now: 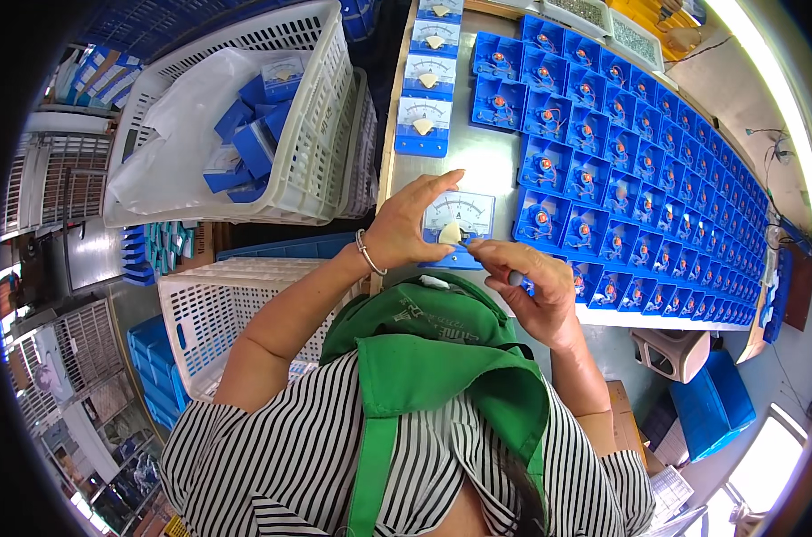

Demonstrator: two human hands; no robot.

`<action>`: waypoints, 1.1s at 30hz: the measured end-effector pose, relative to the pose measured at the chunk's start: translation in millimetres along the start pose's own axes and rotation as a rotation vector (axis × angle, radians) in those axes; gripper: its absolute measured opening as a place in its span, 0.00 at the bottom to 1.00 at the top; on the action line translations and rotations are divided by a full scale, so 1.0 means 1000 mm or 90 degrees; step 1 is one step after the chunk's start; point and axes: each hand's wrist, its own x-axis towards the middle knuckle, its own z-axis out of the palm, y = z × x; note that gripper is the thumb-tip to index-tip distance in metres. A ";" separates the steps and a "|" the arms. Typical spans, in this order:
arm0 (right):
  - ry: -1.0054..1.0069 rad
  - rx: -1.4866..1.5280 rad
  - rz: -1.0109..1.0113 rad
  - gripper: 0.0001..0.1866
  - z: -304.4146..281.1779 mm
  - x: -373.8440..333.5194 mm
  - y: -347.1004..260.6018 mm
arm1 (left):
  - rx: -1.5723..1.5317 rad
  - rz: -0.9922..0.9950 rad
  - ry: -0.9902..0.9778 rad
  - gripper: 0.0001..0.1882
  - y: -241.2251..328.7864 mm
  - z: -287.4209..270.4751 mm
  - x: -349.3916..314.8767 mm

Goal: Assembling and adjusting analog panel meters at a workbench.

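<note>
The left hand (406, 228) grips a square analogue panel meter with a white dial face and blue housing (459, 224) by its left edge, thumb arched over the top corner, and holds it face-up just above the near edge of the grey metal desk (477, 166). A thin silver bracelet (368, 252) circles the left wrist. The right hand (531, 282) is closed around a slim hand tool with a dark shaft (491, 259); its tip points left and meets the lower edge of the meter, close to the cream-coloured cap (449, 234) at the centre of the dial base. The exact tool type cannot be determined.

Progress, as a judgement: beyond the left hand, a straight row of four matching white-faced meters (425, 89) lies face-up on the desk and appears finished. To the right of and beyond the right hand, a wide grid of open blue plastic housings with exposed red-and-copper movements (620, 170) covers the desk; these appear unassembled, so most of the work remains.

Further left of the left hand, a white lattice plastic crate lined with a clear bag (236, 116) contains loose blue meter parts, off the desk. A second white lattice crate (209, 313) stands below the left forearm. The person wears a green apron (433, 358) over a striped shirt.
</note>
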 end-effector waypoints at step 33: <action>0.157 -0.012 0.089 0.12 0.014 -0.012 0.007 | -0.014 -0.008 0.015 0.50 0.003 0.003 -0.006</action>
